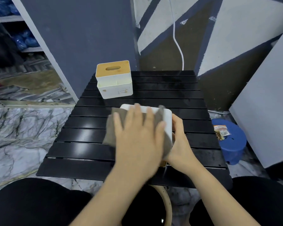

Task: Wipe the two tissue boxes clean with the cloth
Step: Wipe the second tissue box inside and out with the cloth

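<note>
Here, in the head view, the left hand (137,132) lies flat with fingers spread on a grey-brown cloth (111,126), pressing it onto the near tissue box (166,121), a white box lying on its side on the black slatted table (82,136). The right hand (180,141) grips that box's right end, fingers curled around it. The second tissue box (113,80), white with a wooden lid, stands upright at the table's far left, with brown stains on its front. A blue stool (234,144) stands right of the table.
</note>
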`<state>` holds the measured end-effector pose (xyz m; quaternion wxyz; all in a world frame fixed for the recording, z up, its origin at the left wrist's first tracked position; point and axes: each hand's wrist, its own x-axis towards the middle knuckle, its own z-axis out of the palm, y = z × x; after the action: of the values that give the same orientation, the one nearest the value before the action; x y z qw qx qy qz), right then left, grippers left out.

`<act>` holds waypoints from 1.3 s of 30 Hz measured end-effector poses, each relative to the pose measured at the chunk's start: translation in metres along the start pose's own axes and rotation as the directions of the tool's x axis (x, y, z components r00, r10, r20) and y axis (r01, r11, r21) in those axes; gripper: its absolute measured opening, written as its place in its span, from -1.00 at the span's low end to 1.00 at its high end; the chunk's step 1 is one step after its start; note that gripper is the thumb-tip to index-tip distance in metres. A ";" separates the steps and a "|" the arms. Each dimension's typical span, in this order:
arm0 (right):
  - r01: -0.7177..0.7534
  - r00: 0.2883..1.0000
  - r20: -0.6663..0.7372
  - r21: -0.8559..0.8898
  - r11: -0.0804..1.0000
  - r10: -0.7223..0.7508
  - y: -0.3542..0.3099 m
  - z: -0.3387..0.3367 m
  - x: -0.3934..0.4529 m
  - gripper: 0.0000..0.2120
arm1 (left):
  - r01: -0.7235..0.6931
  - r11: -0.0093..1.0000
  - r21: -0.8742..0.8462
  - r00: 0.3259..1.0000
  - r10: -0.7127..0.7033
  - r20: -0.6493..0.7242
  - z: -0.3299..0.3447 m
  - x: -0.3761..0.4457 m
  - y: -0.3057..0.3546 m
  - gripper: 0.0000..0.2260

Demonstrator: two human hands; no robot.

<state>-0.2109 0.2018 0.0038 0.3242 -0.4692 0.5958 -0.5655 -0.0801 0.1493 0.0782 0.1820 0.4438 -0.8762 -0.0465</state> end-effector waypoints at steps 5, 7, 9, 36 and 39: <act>0.019 1.000 0.007 -0.095 0.995 -0.018 0.000 -0.003 0.000 -0.54 | -0.048 0.987 0.155 0.984 0.021 0.174 0.006 0.014 0.035 -0.27; 0.021 1.000 0.025 -0.076 0.997 -0.019 0.001 -0.004 -0.002 -0.57 | -0.055 0.990 0.131 0.976 0.026 0.217 0.005 0.022 0.032 -0.30; 0.055 0.998 0.047 -0.092 0.994 -0.051 -0.002 -0.004 -0.002 -0.53 | -0.053 0.994 0.091 0.972 0.031 0.233 0.001 0.029 0.027 -0.33; -0.009 1.000 -0.010 -0.049 0.999 0.008 -0.007 0.002 -0.009 0.11 | 0.097 0.523 -0.847 0.932 -0.347 -0.107 -0.056 0.035 -0.053 -0.54; 0.012 1.000 0.027 -0.067 0.998 -0.010 -0.009 0.002 -0.007 0.04 | 0.044 0.694 -0.719 0.999 -0.017 0.044 -0.060 0.021 -0.011 -0.44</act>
<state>-0.2047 0.2084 0.0108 0.3130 -0.4905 0.6076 -0.5406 -0.0618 0.1310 0.1376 0.3255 0.3508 -0.7837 -0.3960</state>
